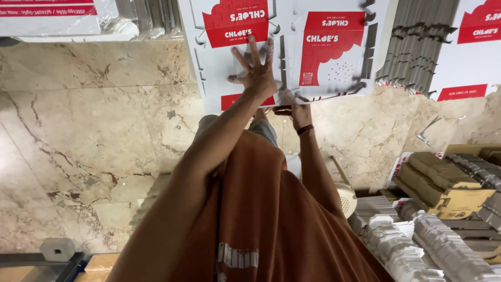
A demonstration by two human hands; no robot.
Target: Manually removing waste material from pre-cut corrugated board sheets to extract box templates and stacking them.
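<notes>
Head cam: left hand [257, 70] splayed flat on the white-and-red flat die-cut cardboard box blank [229, 47], straight ahead on the floor; right hand [292, 104] pinches its near edge.

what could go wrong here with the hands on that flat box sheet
1. The left hand presses with fingers spread on the flat white and red die-cut cardboard box sheet, while the right hand works at its near edge; uneven pressure could crease or tear a tab.
2. A second white and red cardboard sheet lies right beside it, so the slotted edges might snag.
3. The smooth beige marble floor could let the sheet slide.
</notes>
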